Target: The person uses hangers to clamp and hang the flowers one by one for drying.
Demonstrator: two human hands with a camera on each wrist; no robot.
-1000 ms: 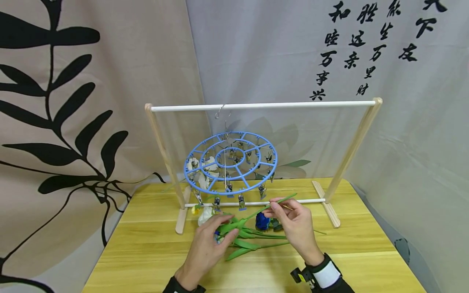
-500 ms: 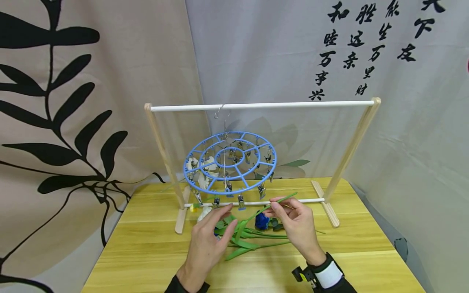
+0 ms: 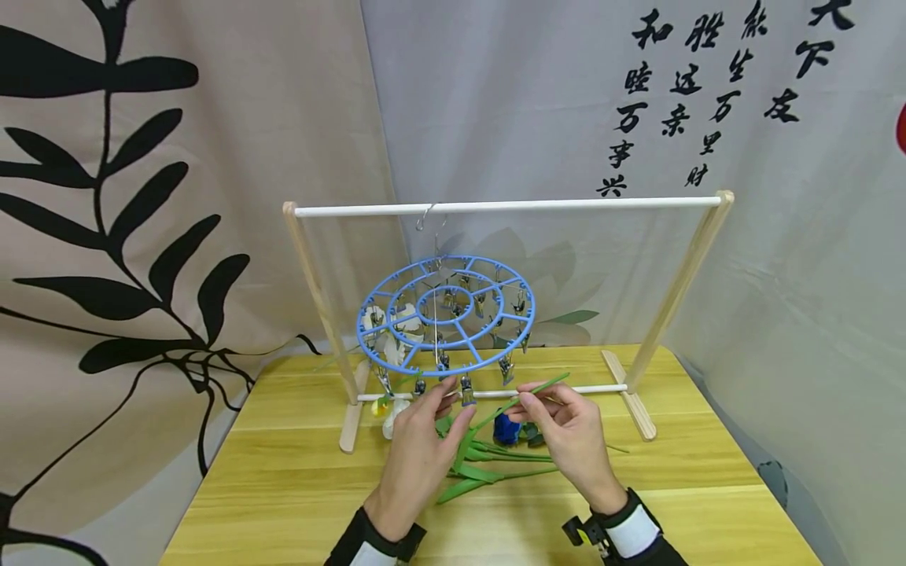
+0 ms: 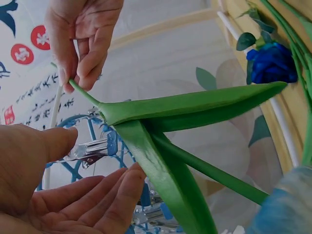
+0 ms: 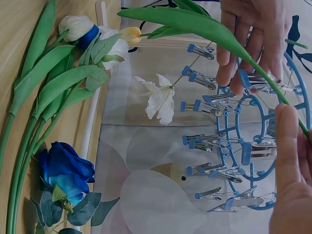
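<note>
Currently the right hand is pinching the green flower stem between thumb and fingers, holding it slanted above the surface, just in front of the blue round clip hanger. The left hand is reaching with relaxed, spread fingers toward a metal clip on the hanger's near rim, gripping nothing. Long leaves are branching from the stem between the two hands. The hanger is hanging from the wooden rack. A blue rose, a white bud and more green stems are lying on the surface beneath the hands. A white flower is hanging clipped to the hanger.
</note>
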